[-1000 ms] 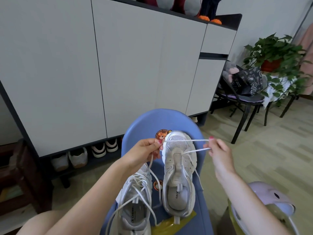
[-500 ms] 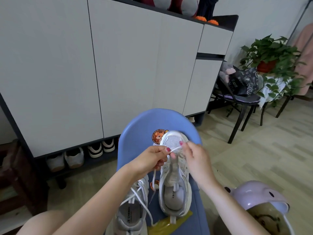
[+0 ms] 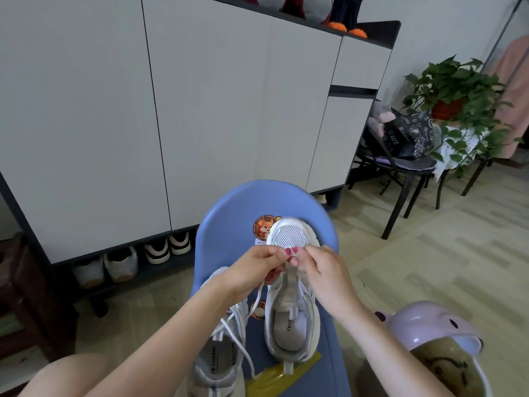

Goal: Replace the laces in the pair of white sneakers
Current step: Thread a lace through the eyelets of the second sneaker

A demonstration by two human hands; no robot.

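Two white sneakers stand on a blue plastic chair (image 3: 229, 213). The right sneaker (image 3: 292, 325) points its mesh toe at the chair back, and its front eyelets are hidden by my fingers. The left sneaker (image 3: 220, 348) lies nearer me, fully laced with a white lace. My left hand (image 3: 254, 270) and my right hand (image 3: 323, 270) meet over the right sneaker's front, each pinching a white lace (image 3: 259, 293) between thumb and fingertips. One end of that lace hangs down from my left hand.
A yellow plastic wrapper (image 3: 274, 376) lies on the seat under the sneakers' heels. A lilac lidded bin (image 3: 429, 330) stands at the lower right. Behind the chair is a white shoe cabinet (image 3: 200, 110) with shoes beneath. A black chair (image 3: 400, 173) and potted plant (image 3: 455, 90) stand right.
My hands, spread apart with the lace stretched between them a second ago, have come together over the right sneaker's front. The sneakers have not moved.
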